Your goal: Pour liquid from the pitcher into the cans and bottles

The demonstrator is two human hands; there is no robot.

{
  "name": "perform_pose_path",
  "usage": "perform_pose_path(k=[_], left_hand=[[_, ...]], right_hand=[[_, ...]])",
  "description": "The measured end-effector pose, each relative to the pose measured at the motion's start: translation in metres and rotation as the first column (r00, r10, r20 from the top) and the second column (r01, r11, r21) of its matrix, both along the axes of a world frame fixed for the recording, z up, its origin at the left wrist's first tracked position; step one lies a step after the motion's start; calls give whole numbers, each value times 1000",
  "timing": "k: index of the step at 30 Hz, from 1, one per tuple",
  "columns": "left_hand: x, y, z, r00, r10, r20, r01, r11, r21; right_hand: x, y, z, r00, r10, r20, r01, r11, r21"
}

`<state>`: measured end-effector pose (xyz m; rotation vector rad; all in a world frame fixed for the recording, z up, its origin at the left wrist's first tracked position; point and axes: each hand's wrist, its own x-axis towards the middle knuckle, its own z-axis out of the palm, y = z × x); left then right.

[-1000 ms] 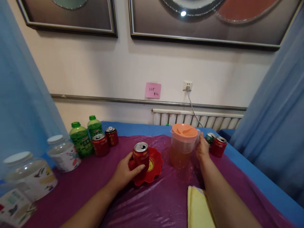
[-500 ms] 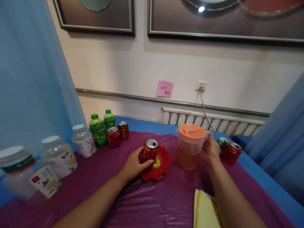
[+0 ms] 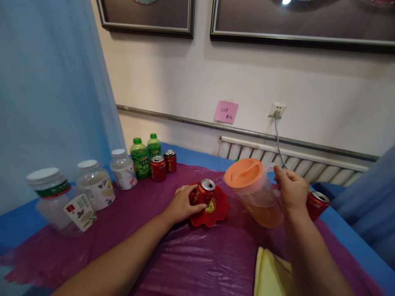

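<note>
My left hand [image 3: 184, 204] is closed around a red drink can [image 3: 206, 191] with an opened top. The can stands upright on a red scalloped dish [image 3: 222, 207] with a yellow emblem. My right hand [image 3: 291, 188] grips the handle of a clear plastic pitcher [image 3: 262, 205], which tilts left towards the can. An orange lid [image 3: 243, 172] covers the pitcher, and amber liquid lies low inside it. The pitcher's lid edge is apart from the can.
Clear lidded jars [image 3: 92, 187], two green bottles [image 3: 140, 160] and two red cans [image 3: 158, 169] stand along the left. Another red can [image 3: 317, 203] is beyond my right wrist. A folded yellow cloth [image 3: 271, 273] lies in front on the purple table cover [image 3: 197, 259].
The pitcher has gone from upright to tilted left, with my right hand raised on its handle. My left hand still holds the can on the dish. The camera view has shifted slightly left.
</note>
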<state>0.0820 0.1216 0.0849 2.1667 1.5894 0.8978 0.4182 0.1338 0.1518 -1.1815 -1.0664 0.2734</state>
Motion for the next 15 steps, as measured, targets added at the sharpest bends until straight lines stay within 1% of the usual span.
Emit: perform_pose_path(k=[3, 8, 11, 15], left_hand=[[1, -2, -1, 1000, 0, -7, 1, 1000, 6], [2, -4, -1, 999, -23, -26, 24, 999, 30], [2, -5, -2, 999, -24, -40, 26, 998, 56], [1, -6, -3, 999, -17, -48, 19, 999, 43]], right_hand=[[-6, -7, 7, 999, -25, 44, 26, 999, -25], [-13, -16, 12, 995, -29, 94, 35, 997, -62], [-15, -18, 13, 991, -45, 125, 53, 997, -60], [-15, -18, 11, 979, -70, 191, 79, 996, -40]])
